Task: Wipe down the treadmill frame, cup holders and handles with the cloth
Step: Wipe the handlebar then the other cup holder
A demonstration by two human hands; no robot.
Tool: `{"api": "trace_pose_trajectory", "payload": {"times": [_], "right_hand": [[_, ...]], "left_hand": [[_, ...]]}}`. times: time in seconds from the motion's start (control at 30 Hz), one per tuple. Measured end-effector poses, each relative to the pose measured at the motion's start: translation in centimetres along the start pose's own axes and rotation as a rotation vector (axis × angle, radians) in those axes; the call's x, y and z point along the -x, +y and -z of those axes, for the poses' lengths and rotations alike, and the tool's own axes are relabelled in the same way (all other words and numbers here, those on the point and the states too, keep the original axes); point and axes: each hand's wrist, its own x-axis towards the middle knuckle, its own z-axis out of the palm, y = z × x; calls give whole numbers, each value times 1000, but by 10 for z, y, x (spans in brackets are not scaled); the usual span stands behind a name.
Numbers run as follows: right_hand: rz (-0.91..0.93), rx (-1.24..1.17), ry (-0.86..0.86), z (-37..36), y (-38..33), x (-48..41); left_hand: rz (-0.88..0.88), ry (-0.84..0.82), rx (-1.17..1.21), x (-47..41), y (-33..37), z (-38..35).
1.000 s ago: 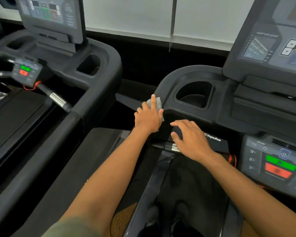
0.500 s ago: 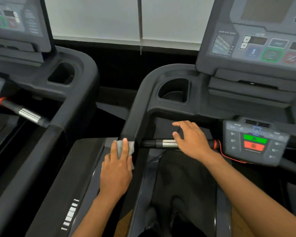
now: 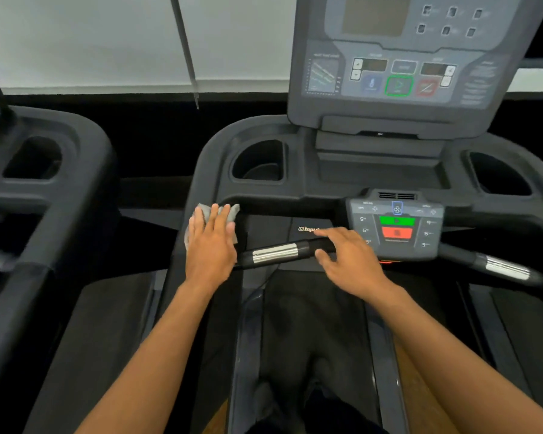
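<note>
My left hand (image 3: 210, 249) presses a grey cloth (image 3: 229, 212) flat against the left arm of the dark treadmill frame (image 3: 201, 180), just below the left cup holder (image 3: 259, 161). Only the cloth's edges show past the fingers. My right hand (image 3: 348, 261) rests on the left handle bar (image 3: 276, 253), a black tube with a silver sensor band, its fingers spread over the bar's right end. A second cup holder (image 3: 499, 175) sits at the far right, and a second handle bar (image 3: 502, 266) runs below it.
A control pad (image 3: 395, 227) with green and red buttons hangs between the handles. The tall console (image 3: 398, 64) rises behind. A neighbouring treadmill (image 3: 44, 183) stands to the left, across a narrow gap. The belt (image 3: 314, 339) runs beneath me.
My left hand has slid the cloth along the frame arm, down towards me and then back up to the corner by the handle. My view has swung right, centring on this treadmill.
</note>
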Motion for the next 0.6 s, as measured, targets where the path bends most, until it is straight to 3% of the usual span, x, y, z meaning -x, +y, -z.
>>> {"api": "trace_pose_trajectory", "payload": {"times": [0.17,0.33,0.6], "right_hand": [[-45,-13,38,19,18,10],[-33,-3,50,32,36,9],[99,-7,19,26,48,3]], "left_hand": [[-87,-3,49,52,28,-51],[138,118,105,45,73,-76],[-122,118,86,25,182,-91]]}}
